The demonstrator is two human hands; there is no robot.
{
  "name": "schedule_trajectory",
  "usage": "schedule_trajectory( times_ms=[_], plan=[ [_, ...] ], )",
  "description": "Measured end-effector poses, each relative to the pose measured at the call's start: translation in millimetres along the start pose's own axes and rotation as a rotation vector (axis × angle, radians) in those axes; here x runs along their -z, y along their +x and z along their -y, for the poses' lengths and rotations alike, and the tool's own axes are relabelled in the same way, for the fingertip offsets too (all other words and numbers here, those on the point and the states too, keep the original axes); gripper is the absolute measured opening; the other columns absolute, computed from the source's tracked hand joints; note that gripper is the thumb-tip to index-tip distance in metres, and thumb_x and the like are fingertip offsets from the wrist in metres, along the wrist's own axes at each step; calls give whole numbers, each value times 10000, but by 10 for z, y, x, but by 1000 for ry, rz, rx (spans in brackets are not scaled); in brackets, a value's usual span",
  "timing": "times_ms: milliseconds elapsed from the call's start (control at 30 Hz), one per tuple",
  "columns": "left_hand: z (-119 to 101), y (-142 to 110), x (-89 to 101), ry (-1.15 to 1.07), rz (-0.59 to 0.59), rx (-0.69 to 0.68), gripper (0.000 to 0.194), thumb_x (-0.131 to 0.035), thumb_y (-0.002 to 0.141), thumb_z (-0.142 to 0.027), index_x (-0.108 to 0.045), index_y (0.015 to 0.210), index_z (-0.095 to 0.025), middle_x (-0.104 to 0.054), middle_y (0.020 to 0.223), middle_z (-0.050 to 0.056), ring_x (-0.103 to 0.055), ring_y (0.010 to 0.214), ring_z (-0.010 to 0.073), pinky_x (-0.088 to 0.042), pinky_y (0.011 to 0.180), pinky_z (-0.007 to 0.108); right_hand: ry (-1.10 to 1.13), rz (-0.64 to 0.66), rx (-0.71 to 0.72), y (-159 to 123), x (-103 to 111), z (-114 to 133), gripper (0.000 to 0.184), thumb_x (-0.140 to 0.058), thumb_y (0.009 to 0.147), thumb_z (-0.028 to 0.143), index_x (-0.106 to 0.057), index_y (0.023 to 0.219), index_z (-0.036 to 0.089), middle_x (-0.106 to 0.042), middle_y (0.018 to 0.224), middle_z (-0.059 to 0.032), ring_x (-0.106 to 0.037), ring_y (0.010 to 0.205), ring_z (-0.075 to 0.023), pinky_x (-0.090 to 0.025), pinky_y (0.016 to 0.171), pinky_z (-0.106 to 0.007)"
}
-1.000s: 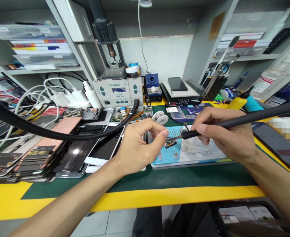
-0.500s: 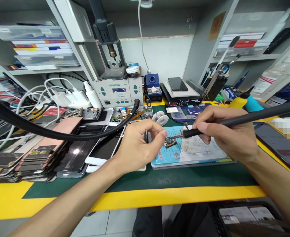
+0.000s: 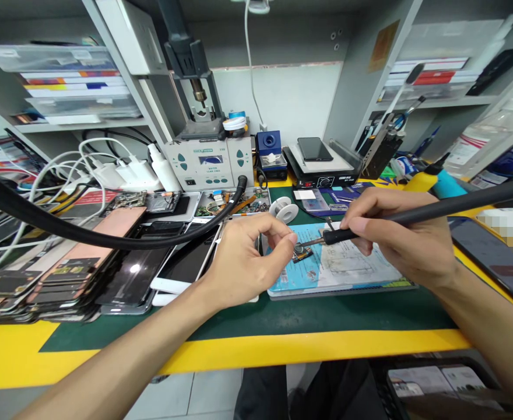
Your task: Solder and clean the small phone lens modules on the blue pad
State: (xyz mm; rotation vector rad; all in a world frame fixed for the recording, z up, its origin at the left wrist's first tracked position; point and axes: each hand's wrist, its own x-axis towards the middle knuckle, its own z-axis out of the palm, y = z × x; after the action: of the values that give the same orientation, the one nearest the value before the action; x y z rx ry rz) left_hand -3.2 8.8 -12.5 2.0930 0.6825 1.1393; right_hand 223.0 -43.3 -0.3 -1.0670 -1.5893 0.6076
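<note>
My right hand (image 3: 400,236) is closed in a pen-like grip around a black soldering iron (image 3: 337,235). Its thin metal tip points left and reaches over a small circuit board (image 3: 301,252) with a round metal part. I cannot tell whether the tip touches it. The board lies on a blue-and-white notebook (image 3: 348,274). At the board's left edge, my left hand (image 3: 252,251) has thumb and forefinger pinched together; what they hold, if anything, is hidden. Just behind the left fingers stands a white spool (image 3: 283,210).
Stacked phone parts (image 3: 68,274) and phones lie to the left. A thick black hose (image 3: 151,238) loops across them. Behind are a grey soldering station (image 3: 213,163), a tray of parts (image 3: 204,204) and a phone on a black-framed device (image 3: 320,175). Another phone (image 3: 492,251) lies right.
My right hand and the soldering iron have shifted very slightly to the right from a second ago. My left hand keeps its pinch beside the board.
</note>
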Motion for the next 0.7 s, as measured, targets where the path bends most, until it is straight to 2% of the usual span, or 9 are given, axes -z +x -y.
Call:
schedule_trajectory(
  times_ms=[233, 533, 700],
  plan=[
    [14, -18, 5, 50, 15, 14, 169, -633, 873, -155, -655, 706, -142, -669, 658, 0, -579, 607, 113, -471, 620, 260, 7, -3, 3, 6, -5, -10, 189, -717, 887, 253, -709, 702, 220, -580, 569, 1, -485, 453, -132, -346, 444, -307],
    [23, -12, 3, 54, 16, -4, 183, -625, 887, -140, -653, 707, -152, -688, 676, 2, -600, 628, 124, -481, 632, 266, -11, -11, -1, 5, -5, 5, 223, -737, 880, 322, -705, 685, 220, -574, 554, -1, -482, 449, -134, -348, 443, -309],
    [30, -11, 4, 54, 11, -23, 186, -625, 885, -122, -646, 702, -155, -693, 679, 2, -603, 633, 125, -481, 636, 268, -8, -7, 6, 7, -6, 5, 199, -723, 889, 272, -710, 698, 218, -577, 556, 3, -483, 456, -131, -343, 451, -308]
  ],
)
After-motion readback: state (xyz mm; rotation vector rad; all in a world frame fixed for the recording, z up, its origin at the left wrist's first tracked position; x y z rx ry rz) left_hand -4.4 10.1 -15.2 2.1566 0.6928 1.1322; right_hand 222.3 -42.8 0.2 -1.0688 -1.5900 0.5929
